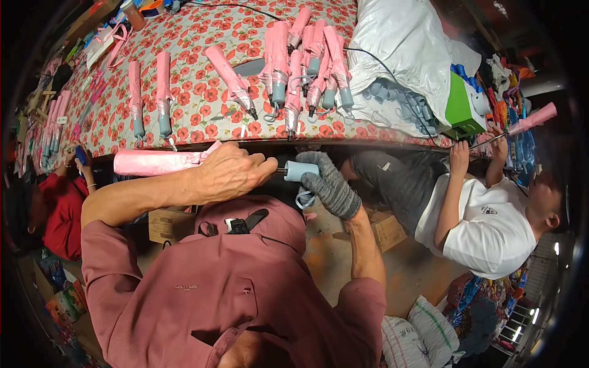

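Observation:
A folded pink umbrella (150,162) lies crosswise in front of me, just below the table edge. My bare left hand (236,172) is closed around its right end, where a short dark shaft shows past the fingers. A grey-blue umbrella handle (299,171) meets the tip of that shaft; how far the shaft goes in is hidden. Wrapped around the handle is my right hand (331,187), in a grey knitted glove. A light blue wrist cord (305,197) hangs in a loop below it.
Several pink umbrellas (279,67) lie on the flowered tablecloth (190,92), some with grey handles, some with bare shaft ends. A white sack (392,37) holds loose grey handles (392,101). To the right, a co-worker in white (485,221) holds an umbrella; another in red (61,214) sits left.

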